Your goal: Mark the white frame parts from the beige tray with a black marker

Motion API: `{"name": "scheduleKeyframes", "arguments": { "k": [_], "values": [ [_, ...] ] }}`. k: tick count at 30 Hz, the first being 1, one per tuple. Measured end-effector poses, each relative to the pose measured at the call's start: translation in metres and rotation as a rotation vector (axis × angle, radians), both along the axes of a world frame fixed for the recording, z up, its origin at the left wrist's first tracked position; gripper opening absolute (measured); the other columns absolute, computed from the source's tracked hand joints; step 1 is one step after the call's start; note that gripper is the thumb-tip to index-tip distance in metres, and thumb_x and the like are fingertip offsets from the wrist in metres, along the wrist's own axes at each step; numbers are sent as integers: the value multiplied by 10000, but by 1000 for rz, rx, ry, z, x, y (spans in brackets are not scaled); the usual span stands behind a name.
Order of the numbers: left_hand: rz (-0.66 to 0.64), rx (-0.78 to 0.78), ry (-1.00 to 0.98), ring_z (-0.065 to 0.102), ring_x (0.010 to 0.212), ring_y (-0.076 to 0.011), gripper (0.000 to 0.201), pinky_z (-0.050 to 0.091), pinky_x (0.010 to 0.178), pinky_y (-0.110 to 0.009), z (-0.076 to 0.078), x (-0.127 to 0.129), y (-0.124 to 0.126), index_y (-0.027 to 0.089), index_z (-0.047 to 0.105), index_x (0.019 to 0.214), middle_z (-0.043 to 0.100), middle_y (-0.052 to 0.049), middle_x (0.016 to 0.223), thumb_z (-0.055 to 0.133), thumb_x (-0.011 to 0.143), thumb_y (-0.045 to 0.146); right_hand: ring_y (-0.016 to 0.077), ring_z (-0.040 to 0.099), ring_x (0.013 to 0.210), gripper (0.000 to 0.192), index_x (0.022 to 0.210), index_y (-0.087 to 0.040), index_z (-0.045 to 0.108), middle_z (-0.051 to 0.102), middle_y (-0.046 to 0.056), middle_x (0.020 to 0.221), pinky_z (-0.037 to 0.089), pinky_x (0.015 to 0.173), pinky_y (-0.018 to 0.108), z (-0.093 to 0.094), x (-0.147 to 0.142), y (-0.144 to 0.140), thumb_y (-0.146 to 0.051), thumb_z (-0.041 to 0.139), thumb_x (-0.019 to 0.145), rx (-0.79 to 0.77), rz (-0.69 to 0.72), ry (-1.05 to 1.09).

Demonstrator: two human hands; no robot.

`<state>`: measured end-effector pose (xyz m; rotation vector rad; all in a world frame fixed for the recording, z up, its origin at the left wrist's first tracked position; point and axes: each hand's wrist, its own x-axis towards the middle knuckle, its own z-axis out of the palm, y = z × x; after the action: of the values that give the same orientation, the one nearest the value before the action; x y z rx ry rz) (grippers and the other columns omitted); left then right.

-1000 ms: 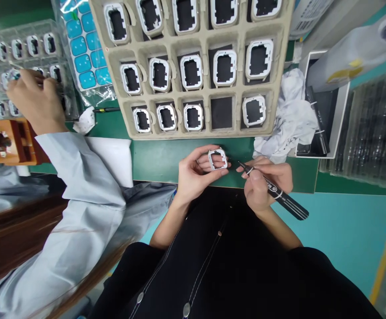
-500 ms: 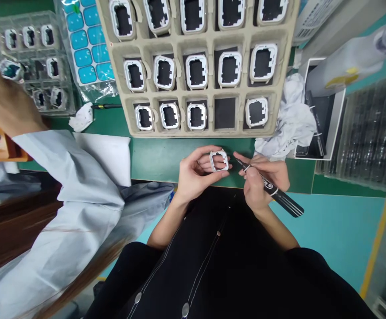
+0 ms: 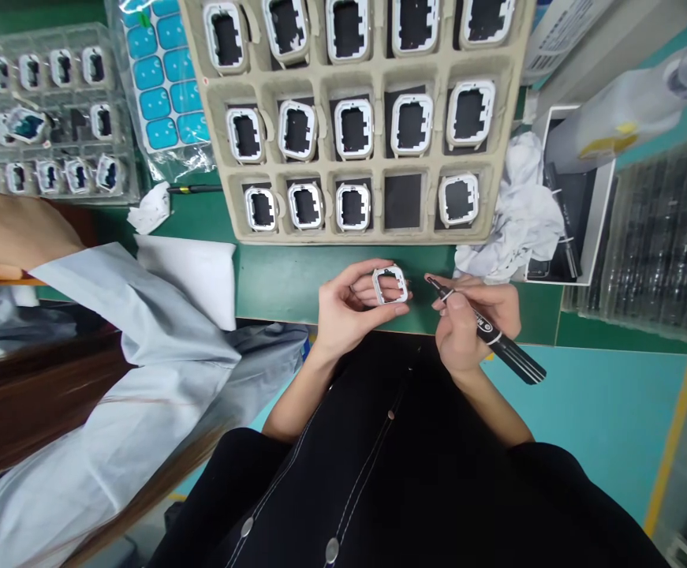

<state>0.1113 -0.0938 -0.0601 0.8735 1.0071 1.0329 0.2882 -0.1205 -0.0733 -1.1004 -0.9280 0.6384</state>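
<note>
While the left hand (image 3: 343,312) pinches a small white rectangular frame (image 3: 390,285) between thumb and fingers above the green table edge (image 3: 278,280), the right hand (image 3: 467,319) is closed around a black marker pen (image 3: 485,331), its tip just beside the frame. Beyond them sits a beige pulp tray (image 3: 372,233) with 1 bare black slot (image 3: 403,201). A co-worker's pale-blue sleeve (image 3: 142,315) lies to the left.

The square frame (image 3: 390,285) is showing a pale, satin metal-like finish, and the marker (image 3: 485,331) is gleaming as glossy black plastic. The tray (image 3: 372,235) is looking like rough, matt moulded paper pulp, lying on a matt green worktop (image 3: 278,280) beside crumpled white cloth (image 3: 520,213).
</note>
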Motion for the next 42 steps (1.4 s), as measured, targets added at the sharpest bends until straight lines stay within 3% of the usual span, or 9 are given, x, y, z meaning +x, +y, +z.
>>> {"name": "scheduleKeyframes", "arguments": {
  "k": [7, 16, 20, 25, 34, 38, 42],
  "values": [
    [27, 69, -16, 976, 964, -243, 727, 810, 934, -282, -4, 2, -3, 225, 883, 1324, 976, -54, 1086, 1246, 699, 300, 227, 731, 681, 81, 1129, -338, 783, 710, -68, 768, 825, 909, 573, 1, 2, -1, -354, 863, 1127, 14, 83, -3],
    [5, 169, 161, 977, 1096, -298, 647, 824, 1012, -362, -8, 7, -5, 230, 887, 1319, 967, -89, 1205, 1200, 786, 420, 217, 664, 607, 128, 1110, -332, 762, 690, -45, 770, 700, 655, 459, -4, 5, -2, -410, 863, 1108, 24, 89, -63],
    [13, 221, 141, 976, 1109, -281, 543, 813, 1028, -346, -8, 9, -6, 229, 880, 1322, 966, -81, 1188, 1145, 874, 385, 222, 669, 616, 108, 1138, -333, 767, 693, -47, 766, 735, 693, 485, -6, 6, -3, -384, 859, 1113, 43, 112, -56],
    [0, 188, 140, 970, 1143, -289, 621, 807, 1063, -360, -9, 6, -6, 229, 869, 1320, 959, -101, 1255, 1189, 813, 391, 225, 702, 664, 145, 1198, -321, 808, 741, -28, 827, 759, 730, 490, -9, 6, -4, -322, 890, 1079, 104, 129, -50],
    [-31, 265, 123, 966, 1148, -274, 531, 806, 1060, -354, -17, 3, -6, 212, 833, 1328, 949, -117, 1296, 1117, 923, 404, 229, 718, 656, 117, 1213, -331, 771, 770, -43, 830, 852, 800, 559, -9, 6, -6, -337, 824, 1107, 165, 170, -100],
    [-18, 405, 208, 961, 1127, -268, 536, 810, 1017, -355, -15, 3, -9, 231, 821, 1417, 921, -105, 1304, 1071, 984, 425, 254, 785, 733, 156, 1254, -312, 776, 789, -30, 851, 829, 801, 561, -9, 8, -6, -295, 830, 1109, 197, 78, -107],
    [75, 767, 585, 879, 1029, -218, 547, 771, 885, -331, 12, -3, 9, 269, 823, 1507, 837, -79, 1285, 1030, 1022, 413, 269, 806, 753, 80, 1184, -309, 765, 730, -44, 783, 764, 769, 518, -11, 8, -8, -342, 824, 1139, 138, -59, -26]
  ]
}}
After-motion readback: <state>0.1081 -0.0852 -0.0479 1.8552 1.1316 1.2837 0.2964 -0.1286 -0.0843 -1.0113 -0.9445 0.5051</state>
